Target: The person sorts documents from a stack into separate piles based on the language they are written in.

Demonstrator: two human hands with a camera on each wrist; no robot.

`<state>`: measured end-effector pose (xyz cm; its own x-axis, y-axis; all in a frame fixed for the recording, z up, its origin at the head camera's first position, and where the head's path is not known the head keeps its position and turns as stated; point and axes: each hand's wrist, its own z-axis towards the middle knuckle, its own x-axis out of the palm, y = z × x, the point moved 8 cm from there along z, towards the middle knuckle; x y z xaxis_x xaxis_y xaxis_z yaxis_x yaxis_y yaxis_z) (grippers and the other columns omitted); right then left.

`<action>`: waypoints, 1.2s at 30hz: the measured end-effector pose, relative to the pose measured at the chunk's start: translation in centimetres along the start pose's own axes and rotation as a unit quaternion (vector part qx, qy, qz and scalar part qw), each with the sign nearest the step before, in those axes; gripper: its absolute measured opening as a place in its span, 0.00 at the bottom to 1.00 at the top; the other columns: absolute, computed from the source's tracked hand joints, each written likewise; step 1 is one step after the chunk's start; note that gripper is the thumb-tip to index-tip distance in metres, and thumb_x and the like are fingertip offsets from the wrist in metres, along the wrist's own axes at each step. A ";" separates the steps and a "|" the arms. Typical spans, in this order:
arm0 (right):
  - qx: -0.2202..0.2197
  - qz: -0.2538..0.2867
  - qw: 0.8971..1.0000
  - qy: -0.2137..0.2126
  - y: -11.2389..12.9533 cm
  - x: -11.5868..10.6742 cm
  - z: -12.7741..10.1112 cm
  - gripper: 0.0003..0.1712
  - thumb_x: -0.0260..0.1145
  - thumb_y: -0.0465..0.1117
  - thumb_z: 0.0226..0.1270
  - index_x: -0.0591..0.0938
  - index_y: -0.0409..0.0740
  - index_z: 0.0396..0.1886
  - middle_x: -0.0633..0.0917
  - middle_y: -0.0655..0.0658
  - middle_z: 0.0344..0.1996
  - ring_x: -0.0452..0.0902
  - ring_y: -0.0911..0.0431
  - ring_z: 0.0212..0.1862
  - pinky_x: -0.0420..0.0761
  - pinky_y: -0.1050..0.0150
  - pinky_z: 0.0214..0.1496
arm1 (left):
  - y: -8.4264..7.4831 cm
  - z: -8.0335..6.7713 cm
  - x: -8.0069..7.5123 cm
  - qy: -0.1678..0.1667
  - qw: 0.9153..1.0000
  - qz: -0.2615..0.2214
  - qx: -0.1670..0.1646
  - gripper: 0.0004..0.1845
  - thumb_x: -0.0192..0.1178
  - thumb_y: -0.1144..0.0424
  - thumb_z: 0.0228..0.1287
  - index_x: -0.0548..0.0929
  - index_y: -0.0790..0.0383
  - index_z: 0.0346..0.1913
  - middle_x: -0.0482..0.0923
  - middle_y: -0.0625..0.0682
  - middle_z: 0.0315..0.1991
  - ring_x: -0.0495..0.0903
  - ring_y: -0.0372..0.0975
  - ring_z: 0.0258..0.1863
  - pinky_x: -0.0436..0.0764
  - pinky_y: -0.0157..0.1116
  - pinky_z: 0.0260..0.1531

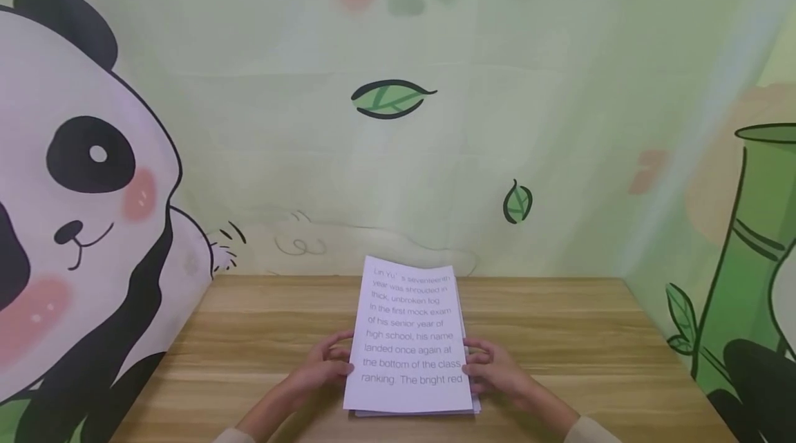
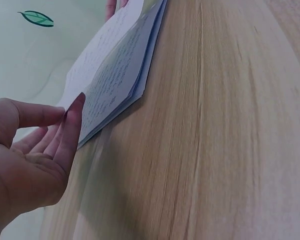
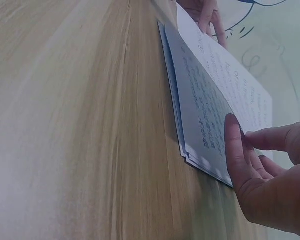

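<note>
A stack of printed white paper sheets (image 1: 410,332) lies on the wooden table (image 1: 560,332), long side pointing away from me. My left hand (image 1: 338,354) is at its left edge and my right hand (image 1: 477,358) at its right edge, both near the bottom. In the left wrist view, my left hand (image 2: 67,114) has its thumb under the raised upper sheets (image 2: 115,75) and its index finger at their top edge. Likewise, in the right wrist view my right hand (image 3: 240,132) pinches the lifted sheets (image 3: 210,100) between thumb and index finger. The lower sheets stay flat on the table (image 3: 90,125).
A wall with a panda mural (image 1: 81,173) stands on the left, a pale green leaf-patterned wall (image 1: 392,97) behind, and a bamboo mural (image 1: 752,236) on the right. They enclose the table on three sides. Bare wood (image 2: 215,150) stretches on both sides of the stack.
</note>
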<state>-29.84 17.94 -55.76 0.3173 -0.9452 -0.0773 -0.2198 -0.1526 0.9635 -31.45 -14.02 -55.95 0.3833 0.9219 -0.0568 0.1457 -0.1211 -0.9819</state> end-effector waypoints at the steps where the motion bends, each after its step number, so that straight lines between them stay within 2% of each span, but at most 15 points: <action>1: -0.002 0.004 1.000 0.003 0.0 0.1 0.0 0.41 0.66 0.31 0.67 0.59 0.28 0.76 0.84 0.40 0.46 0.85 0.55 0.42 0.89 0.55 0.47 | 0.0 -0.1 -0.1 0.002 1.000 -0.003 0.002 0.39 0.60 0.74 0.63 0.59 0.70 0.76 0.82 0.65 0.56 0.86 0.42 0.45 0.86 0.41 0.48; 7: -0.013 0.019 1.000 0.011 0.2 0.2 0.1 0.42 0.66 0.32 0.67 0.59 0.30 0.77 0.84 0.41 0.46 0.85 0.55 0.43 0.89 0.53 0.48 | -0.2 -0.2 -0.3 0.015 1.000 -0.012 0.006 0.39 0.59 0.73 0.64 0.57 0.69 0.77 0.79 0.69 0.60 0.86 0.44 0.48 0.85 0.43 0.53; 14: -0.019 0.026 0.999 0.011 0.5 0.8 0.4 0.41 0.66 0.32 0.68 0.60 0.32 0.77 0.83 0.41 0.46 0.84 0.55 0.44 0.89 0.55 0.48 | -0.1 -0.3 -1.2 0.015 1.000 -0.008 0.007 0.39 0.60 0.72 0.64 0.58 0.67 0.78 0.77 0.68 0.63 0.85 0.44 0.49 0.85 0.42 0.52; 20: -0.017 0.028 0.999 0.022 0.4 1.6 0.7 0.41 0.66 0.33 0.69 0.59 0.31 0.77 0.84 0.40 0.48 0.85 0.54 0.44 0.88 0.55 0.49 | 0.2 -0.5 -2.0 0.022 1.000 -0.003 0.014 0.40 0.60 0.72 0.64 0.56 0.69 0.78 0.73 0.73 0.66 0.85 0.45 0.50 0.85 0.43 0.53; 25: -0.014 0.031 0.999 0.037 0.4 2.7 0.9 0.41 0.66 0.33 0.69 0.58 0.30 0.77 0.83 0.42 0.46 0.84 0.55 0.44 0.88 0.56 0.49 | 0.6 -0.6 -2.5 0.037 0.999 -0.002 0.018 0.40 0.59 0.72 0.66 0.55 0.69 0.78 0.72 0.73 0.66 0.85 0.46 0.51 0.85 0.43 0.52; 36: -0.002 0.050 0.997 0.050 0.2 5.3 2.2 0.40 0.65 0.31 0.69 0.59 0.29 0.76 0.84 0.39 0.47 0.85 0.55 0.43 0.89 0.54 0.49 | 1.3 -1.8 -5.2 0.024 1.000 -0.003 0.011 0.41 0.60 0.73 0.66 0.54 0.69 0.79 0.67 0.75 0.70 0.85 0.47 0.52 0.85 0.44 0.53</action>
<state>-30.22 12.27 -56.50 0.3848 -0.9219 0.0457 -0.2508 -0.0568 0.9664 -31.61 -19.66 -56.65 0.4259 0.9037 -0.0434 0.1285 -0.1078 -0.9858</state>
